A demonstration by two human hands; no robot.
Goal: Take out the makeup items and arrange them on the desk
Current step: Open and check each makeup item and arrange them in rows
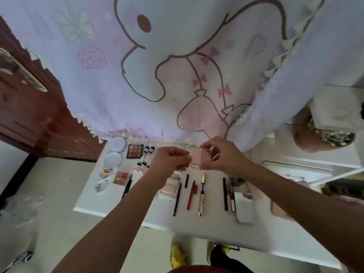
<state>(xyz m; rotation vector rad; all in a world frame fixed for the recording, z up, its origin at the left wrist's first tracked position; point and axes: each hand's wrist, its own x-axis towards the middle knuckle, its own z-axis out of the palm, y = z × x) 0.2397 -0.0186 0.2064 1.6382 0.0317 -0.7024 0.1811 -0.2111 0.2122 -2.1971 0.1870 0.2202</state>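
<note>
Both my hands hold a small pink square compact [198,155] above the back of the white desk [216,227]. My left hand [170,159] pinches its left edge and my right hand [218,153] grips its right side. Laid out on the desk are round white compacts [117,144], a dark eyeshadow palette [135,151], small bottles [149,149], a blush palette [120,178], a red pen [191,195], a gold mascara tube [201,194] and dark pencils [177,200].
A pink cartoon-print curtain [157,66] hangs right behind the desk. A brown wooden door [29,115] stands at left. A white box [244,205] lies at the desk's right. White shelving [315,170] sits to the right. My yellow shoes [177,255] show below the desk edge.
</note>
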